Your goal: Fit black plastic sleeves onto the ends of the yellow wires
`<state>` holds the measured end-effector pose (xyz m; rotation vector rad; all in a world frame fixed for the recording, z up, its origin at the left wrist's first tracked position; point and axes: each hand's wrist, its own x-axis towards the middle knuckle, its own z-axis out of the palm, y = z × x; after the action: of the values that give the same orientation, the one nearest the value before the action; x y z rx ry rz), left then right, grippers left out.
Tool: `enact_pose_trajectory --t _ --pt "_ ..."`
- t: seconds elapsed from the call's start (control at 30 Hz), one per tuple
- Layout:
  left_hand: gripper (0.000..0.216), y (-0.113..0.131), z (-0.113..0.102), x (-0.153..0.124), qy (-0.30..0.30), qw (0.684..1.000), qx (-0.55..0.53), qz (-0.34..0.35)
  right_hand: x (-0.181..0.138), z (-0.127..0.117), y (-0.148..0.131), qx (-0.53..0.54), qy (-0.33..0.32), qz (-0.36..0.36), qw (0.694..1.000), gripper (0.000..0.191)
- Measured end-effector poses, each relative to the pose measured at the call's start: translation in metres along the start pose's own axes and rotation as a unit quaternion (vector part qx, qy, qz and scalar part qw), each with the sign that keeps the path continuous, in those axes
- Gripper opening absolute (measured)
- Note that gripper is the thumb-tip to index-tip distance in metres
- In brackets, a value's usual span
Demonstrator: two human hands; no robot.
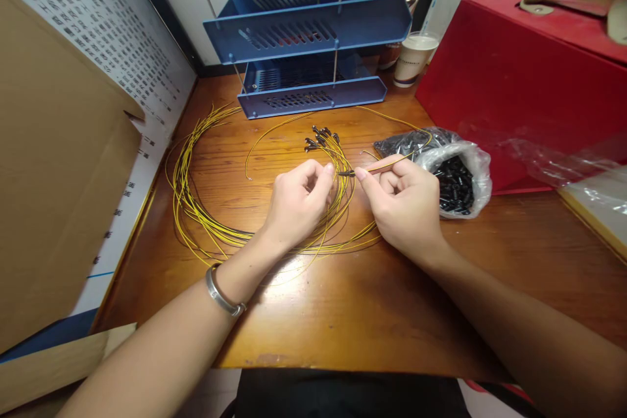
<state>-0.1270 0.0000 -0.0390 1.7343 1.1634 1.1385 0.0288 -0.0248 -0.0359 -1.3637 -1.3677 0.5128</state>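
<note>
Between my fingertips, above the table, is a small slim black connector [347,173]. My left hand [304,194] is closed in a pinch at its left end. My right hand [405,199] pinches its other end, with a thin yellow wire [413,155] rising from those fingers in a loop to the back. Exactly what lies under each thumb is hidden. Behind my left hand lies a cluster of black connector ends [322,137] on yellow wires. A large coil of yellow wires [183,189] spreads over the table, partly beneath my left hand.
Beside my right hand, a clear plastic bag [482,176] holds many small black pieces [453,186]. A blue two-tier tray rack [313,101] stands at the back, near a paper cup [414,59]. A red box [529,91] is at right; cardboard [59,176] leans at left.
</note>
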Motion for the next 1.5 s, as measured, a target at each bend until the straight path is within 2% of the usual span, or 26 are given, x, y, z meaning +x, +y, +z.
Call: enact_pose_trajectory --t 0.23,0.4,0.57,0.67,0.77,0.9,1.03,1.27,1.5 --pt "0.046 0.001 -0.001 0.000 -0.009 1.000 0.018 0.004 0.000 -0.001 0.000 0.003 0.002 0.004 1.000 0.015" --pt "0.051 0.004 -0.002 0.001 0.008 0.999 0.035 0.005 0.001 -0.002 0.001 0.003 0.009 0.008 1.000 0.016" --pt "0.053 0.000 -0.003 0.002 0.026 0.996 0.081 -0.033 0.001 -0.002 -0.001 0.015 0.012 0.013 1.000 0.016" --pt "0.046 -0.005 -0.002 0.002 -0.010 0.994 0.094 -0.049 0.001 -0.002 -0.002 0.030 0.013 0.015 0.999 0.016" --pt "0.024 -0.007 -0.001 0.001 -0.052 0.996 0.066 -0.023 0.000 -0.002 -0.002 0.056 0.000 0.020 0.998 0.015" --pt "0.031 -0.002 -0.001 -0.001 -0.114 0.992 0.051 0.005 -0.003 -0.003 0.000 0.095 -0.036 0.015 0.995 0.014" --pt "0.026 0.002 -0.002 -0.003 -0.177 0.978 0.096 0.048 -0.005 -0.004 0.002 0.097 -0.071 -0.004 0.993 0.013" --pt "0.038 0.000 -0.004 -0.003 -0.184 0.969 0.145 0.074 -0.006 -0.006 0.000 0.036 -0.095 -0.097 0.990 0.010" --pt "0.037 0.000 -0.003 -0.003 -0.185 0.968 0.153 0.073 -0.006 -0.005 -0.001 0.013 -0.089 -0.110 0.990 0.009"
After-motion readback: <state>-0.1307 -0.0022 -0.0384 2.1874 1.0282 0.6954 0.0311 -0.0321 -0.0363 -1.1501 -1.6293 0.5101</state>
